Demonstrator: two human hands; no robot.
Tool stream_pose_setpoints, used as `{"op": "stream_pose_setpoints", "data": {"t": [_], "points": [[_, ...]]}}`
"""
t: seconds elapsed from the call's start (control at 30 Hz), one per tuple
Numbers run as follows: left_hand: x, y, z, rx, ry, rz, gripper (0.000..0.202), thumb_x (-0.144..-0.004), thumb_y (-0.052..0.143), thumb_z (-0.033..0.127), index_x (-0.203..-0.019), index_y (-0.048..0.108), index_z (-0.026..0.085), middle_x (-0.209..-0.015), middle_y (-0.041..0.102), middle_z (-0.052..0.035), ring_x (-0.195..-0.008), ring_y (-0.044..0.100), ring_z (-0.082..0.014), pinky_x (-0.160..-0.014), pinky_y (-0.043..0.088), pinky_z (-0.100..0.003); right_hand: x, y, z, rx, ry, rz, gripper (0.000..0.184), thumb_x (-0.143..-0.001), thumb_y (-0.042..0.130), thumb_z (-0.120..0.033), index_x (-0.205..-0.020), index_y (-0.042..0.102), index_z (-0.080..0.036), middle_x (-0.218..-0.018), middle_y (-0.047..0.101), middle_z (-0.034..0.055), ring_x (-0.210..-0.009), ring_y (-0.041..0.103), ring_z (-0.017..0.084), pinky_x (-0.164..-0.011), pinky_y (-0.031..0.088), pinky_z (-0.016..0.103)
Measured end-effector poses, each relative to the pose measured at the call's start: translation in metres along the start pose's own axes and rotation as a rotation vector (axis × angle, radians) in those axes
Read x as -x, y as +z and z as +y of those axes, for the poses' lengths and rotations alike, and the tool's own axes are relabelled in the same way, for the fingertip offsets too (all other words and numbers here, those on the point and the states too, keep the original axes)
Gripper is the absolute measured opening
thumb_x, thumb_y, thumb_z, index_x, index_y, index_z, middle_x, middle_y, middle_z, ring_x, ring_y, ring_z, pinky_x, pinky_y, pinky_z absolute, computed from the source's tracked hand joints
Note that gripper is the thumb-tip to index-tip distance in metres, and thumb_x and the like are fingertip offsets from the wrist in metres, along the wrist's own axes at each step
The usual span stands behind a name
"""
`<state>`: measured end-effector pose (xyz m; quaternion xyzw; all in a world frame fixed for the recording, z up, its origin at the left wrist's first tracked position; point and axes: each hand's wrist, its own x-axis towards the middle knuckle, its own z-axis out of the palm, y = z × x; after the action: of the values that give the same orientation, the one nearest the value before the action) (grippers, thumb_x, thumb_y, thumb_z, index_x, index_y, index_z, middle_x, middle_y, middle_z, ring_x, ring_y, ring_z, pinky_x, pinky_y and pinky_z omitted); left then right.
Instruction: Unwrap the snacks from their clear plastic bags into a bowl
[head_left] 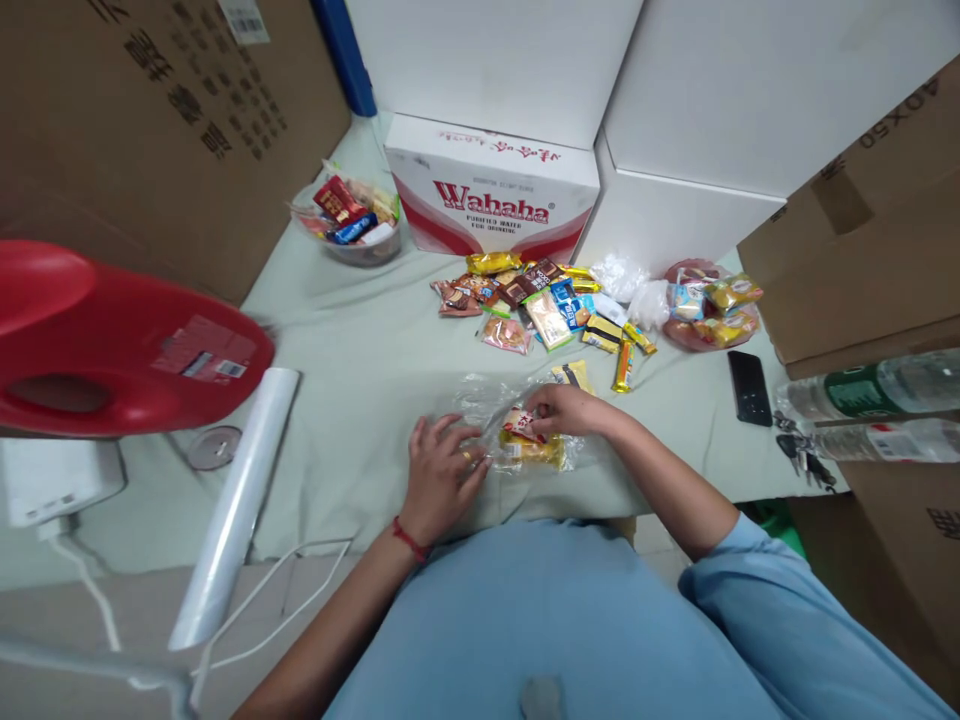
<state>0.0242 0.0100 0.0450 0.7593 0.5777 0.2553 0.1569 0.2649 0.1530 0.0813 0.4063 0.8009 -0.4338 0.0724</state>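
A clear plastic bag (487,395) lies near the table's front edge, with a yellow-wrapped snack (540,455) inside or on it; I cannot tell which. My right hand (570,410) pinches a red-and-white snack packet (519,420) just above the yellow one. On the bag's left side rests my left hand (444,470), fingers spread and fingertips at the plastic. Beyond both hands is a loose pile of wrapped snacks, among them a blue packet (571,305), a brown packet (517,290) and a yellow packet (602,333).
Behind the pile stands a Wahaha water box (491,190). A bowl of snacks (367,250) is at back left, a red bowl (686,337) at right. A phone (748,388), keys (806,462), plastic film roll (236,510) and red jug (127,340) flank the workspace.
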Motion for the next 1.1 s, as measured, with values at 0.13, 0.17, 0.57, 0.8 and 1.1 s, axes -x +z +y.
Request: {"op": "stream_pose_setpoints", "data": {"t": [0.13,0.17,0.57,0.8,1.1], "points": [[0.002,0.000,-0.006,0.095,0.125,-0.010,0.019,-0.097,0.055,0.027,-0.098,0.074,0.029,-0.119,0.077,-0.0035,-0.129,0.055,-0.0274,-0.110,0.036,-0.053,0.000,-0.002,0.001,-0.106,-0.024,-0.005,0.025,-0.075,0.083,-0.026,-0.092,0.068,-0.015,-0.081,0.064,-0.0019,-0.071,0.053,0.013,-0.063,0.034,0.023],[0.003,0.000,-0.007,0.116,0.143,-0.022,0.019,-0.097,0.055,0.027,-0.098,0.074,0.029,-0.118,0.077,-0.0037,-0.127,0.056,-0.0269,-0.107,0.038,-0.051,0.001,-0.002,0.001,-0.120,-0.013,-0.003,0.027,-0.073,0.083,-0.025,-0.092,0.067,-0.016,-0.081,0.063,-0.0024,-0.072,0.052,0.013,-0.063,0.034,0.023],[-0.003,0.003,0.000,0.298,0.145,-0.047,0.026,-0.102,0.045,0.029,-0.109,0.070,0.026,-0.110,0.079,-0.0062,-0.112,0.070,-0.0208,-0.101,0.040,-0.042,0.003,-0.002,-0.004,-0.257,-0.127,-0.027,0.015,-0.089,0.068,-0.029,-0.094,0.061,-0.016,-0.080,0.061,-0.0021,-0.070,0.051,0.012,-0.065,0.038,0.023],[-0.009,0.019,0.009,0.314,-0.149,0.109,0.029,-0.103,0.042,0.041,-0.094,0.064,0.025,-0.086,0.075,-0.0040,-0.084,0.069,-0.0206,-0.083,0.050,-0.036,0.004,0.005,-0.001,-0.225,-0.206,-0.115,0.009,-0.086,0.072,-0.020,-0.091,0.066,-0.016,-0.079,0.063,-0.0025,-0.069,0.052,0.011,-0.066,0.040,0.022],[-0.019,0.035,0.018,0.284,-0.488,0.155,0.026,-0.102,0.040,0.046,-0.096,0.054,0.025,-0.078,0.075,-0.0017,-0.073,0.072,-0.0229,-0.071,0.050,-0.034,0.024,0.020,-0.010,-0.151,-0.354,0.096,0.039,-0.101,0.056,-0.053,-0.090,0.068,-0.017,-0.098,0.063,0.0068,-0.093,0.060,0.019,-0.087,0.050,0.030]]}}
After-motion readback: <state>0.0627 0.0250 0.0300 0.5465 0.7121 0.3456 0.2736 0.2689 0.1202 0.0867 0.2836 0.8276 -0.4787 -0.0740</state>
